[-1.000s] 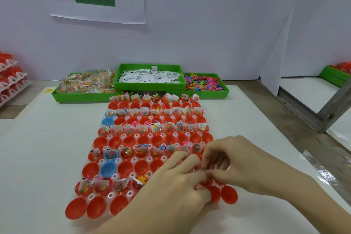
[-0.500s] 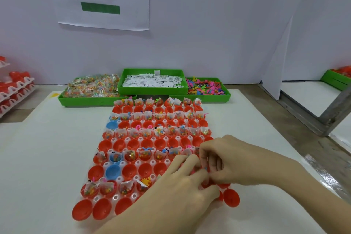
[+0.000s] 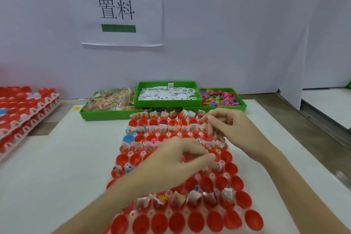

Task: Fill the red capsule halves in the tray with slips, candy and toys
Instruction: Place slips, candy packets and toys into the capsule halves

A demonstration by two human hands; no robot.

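A white mat [image 3: 57,157] is spread over the tabletop, and the tray [image 3: 199,213] of red capsule halves [image 3: 176,221] is laid along its middle, running from the near edge toward the far edge. Filled rows alternate with bare red rows; the nearest row is bare, and the row just behind it is loaded with packets and toys. A blue capsule half [image 3: 127,138] is seen at the tray's left edge, far half.

Three green bins are lined up along the mat's far edge: candy bin [image 3: 114,114] at left, slips bin [image 3: 167,101] in the middle and raised above the others, toys bin [image 3: 222,107] at right. A paper sign [image 3: 121,9] is fixed to the back wall. Stacked trays of red capsules [image 3: 22,116] are seen at the table's left edge.

The left hand [image 3: 171,163] is held over the tray's middle, fingers curled, thumb and fingertips pinched at a capsule half in a middle row; what is pinched cannot be told because of blur. The right hand [image 3: 229,127] is held over the tray's far right corner, fingers loosely curled downward; whether anything is held cannot be told.
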